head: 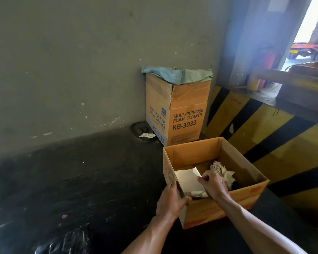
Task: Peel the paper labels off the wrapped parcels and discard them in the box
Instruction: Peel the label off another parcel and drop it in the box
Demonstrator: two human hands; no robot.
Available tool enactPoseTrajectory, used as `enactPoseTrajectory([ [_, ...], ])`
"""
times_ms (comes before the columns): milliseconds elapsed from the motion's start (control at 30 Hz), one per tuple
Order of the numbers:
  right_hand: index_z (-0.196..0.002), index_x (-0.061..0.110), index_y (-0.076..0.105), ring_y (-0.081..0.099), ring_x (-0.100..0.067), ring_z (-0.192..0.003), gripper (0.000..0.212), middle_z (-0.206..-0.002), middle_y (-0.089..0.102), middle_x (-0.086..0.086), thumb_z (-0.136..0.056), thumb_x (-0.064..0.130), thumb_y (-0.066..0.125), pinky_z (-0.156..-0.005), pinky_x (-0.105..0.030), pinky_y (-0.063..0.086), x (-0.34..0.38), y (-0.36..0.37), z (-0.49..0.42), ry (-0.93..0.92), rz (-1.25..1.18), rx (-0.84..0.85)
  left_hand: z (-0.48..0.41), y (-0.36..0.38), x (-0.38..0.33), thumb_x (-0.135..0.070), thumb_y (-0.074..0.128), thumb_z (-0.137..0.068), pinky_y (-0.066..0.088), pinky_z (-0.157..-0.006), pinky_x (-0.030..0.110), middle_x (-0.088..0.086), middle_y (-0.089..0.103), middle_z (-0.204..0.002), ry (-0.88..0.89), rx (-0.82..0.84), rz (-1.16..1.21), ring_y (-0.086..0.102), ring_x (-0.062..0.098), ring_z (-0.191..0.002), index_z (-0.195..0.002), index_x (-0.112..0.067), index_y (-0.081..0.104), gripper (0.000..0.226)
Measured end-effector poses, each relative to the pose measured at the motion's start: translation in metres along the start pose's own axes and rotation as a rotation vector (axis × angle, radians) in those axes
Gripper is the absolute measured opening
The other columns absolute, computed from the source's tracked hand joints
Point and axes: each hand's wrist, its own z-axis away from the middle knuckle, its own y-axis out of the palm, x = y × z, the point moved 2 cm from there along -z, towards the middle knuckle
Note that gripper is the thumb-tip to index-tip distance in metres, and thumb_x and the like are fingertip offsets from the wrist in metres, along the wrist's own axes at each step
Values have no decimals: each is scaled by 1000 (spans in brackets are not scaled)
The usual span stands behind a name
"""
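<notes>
- Head view: left hand (171, 200) at 5 o'clock of the frame, fingers and thumb curled over the near-left rim of the open cardboard box (204, 213), gripping it.
- Right hand (212, 182) just to the 3 o'clock side of the left, reaching down inside the box; fingers curled, the tips pinching the right edge of a white paper label (188, 180).
- The label lies within the box, against its left wall, between the two hands; it is flat in part and creased at the near end.
- Crumpled paper (221, 170), off-white, sits on the box bottom at 1 o'clock of the right hand, touching or just beside it; which cannot be told.
- The box stands on the dark floor (81, 180), flaps open.
- Tall carton (188, 118) printed "MULTI-PURPOSE FOAM CLEANER KB-3033" stands at 12 o'clock of the box, near it, in the wall corner; a blue-green woven sack (176, 74) is folded over its top.
- Round dark metal object (139, 128) on the floor at 9 o'clock of the carton's base, with a white paper scrap (146, 135) on it.
- Black-wrapped parcel (66, 241) at 7 o'clock of the frame, well apart from the box, partly cut off.
- Yellow-and-black striped barrier (264, 134) at 3 o'clock, behind the box.
</notes>
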Motion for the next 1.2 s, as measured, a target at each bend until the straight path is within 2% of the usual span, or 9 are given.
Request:
enactPoseTrajectory([
  [267, -78, 22, 60, 62, -11, -75, 20, -84, 66, 2, -83, 23, 80, -62, -33, 57, 3, -2, 3, 1, -9, -19, 3, -1, -2, -48, 72, -84, 46, -104, 36, -8, 47, -146, -43, 11, 27, 45, 14, -135, -147, -29, 38, 75],
  [433, -101, 14, 67, 61, -18, -91, 20, -105, 66, -5, -85, 21, 78, -58, -18, 43, 1, -3, 0, -18, 61, -43, 5, 4, -4, -45, 69, -88, 45, -103, 32, -6, 53, -142, -81, 38, 89, 50, 12, -131, -144, -27, 42, 64],
  [567, -113, 15, 70, 59, -30, -107, 28, -119, 62, -10, -87, 23, 75, -81, -40, 55, 0, -8, 1, 15, 110, -132, 10, 8, -1, -47, 64, -91, 45, -105, 37, -2, 52, -145, -132, 66, 171, 50, 16, -132, -145, -24, 43, 62],
  [700, -117, 18, 68, 56, -30, -112, 30, -123, 61, -9, -88, 26, 71, -86, -43, 53, 2, -12, 5, 31, 115, -115, 20, 7, 5, -54, 57, -92, 46, -106, 40, -3, 51, -146, -148, 87, 236, 50, 16, -132, -146, -27, 42, 62],
  [800, -116, 19, 68, 54, -32, -115, 29, -125, 61, -11, -89, 27, 71, -90, -47, 52, 10, -9, 15, -2, 128, -109, 33, -4, 17, -48, 55, -96, 45, -104, 34, -2, 49, -148, -127, 42, 239, 49, 15, -134, -148, -25, 39, 59],
  [867, -113, 16, 69, 53, -34, -116, 26, -122, 62, -13, -89, 27, 71, -92, -44, 49, 22, -3, 23, -52, 127, -114, 44, -22, 31, -44, 56, -97, 44, -103, 30, -2, 48, -148, -107, -2, 217, 48, 14, -134, -148, -23, 40, 57],
  [967, -115, 14, 69, 54, -33, -114, 26, -118, 65, -14, -90, 20, 70, -84, -36, 41, 49, 11, 39, -111, 118, -100, 60, -59, 68, -46, 59, -95, 43, -109, 35, -1, 48, -149, -110, -64, 166, 47, 14, -135, -148, -23, 41, 60],
  [1067, -116, 16, 68, 53, -31, -115, 27, -121, 63, -9, -90, 23, 71, -78, -35, 41, 88, 32, 63, -183, 121, -78, 80, -102, 114, -43, 59, -96, 43, -108, 32, 0, 51, -146, -107, -151, 95, 49, 14, -132, -146, -20, 47, 55],
  [1200, -117, 17, 67, 52, -30, -123, 27, -128, 61, -8, -91, 21, 70, -92, -36, 44, 141, 75, 101, -267, 127, 20, 118, -155, 182, -36, 60, -97, 40, -106, 28, 2, 54, -143, -190, -288, 46, 50, 15, -132, -142, -17, 51, 49],
])
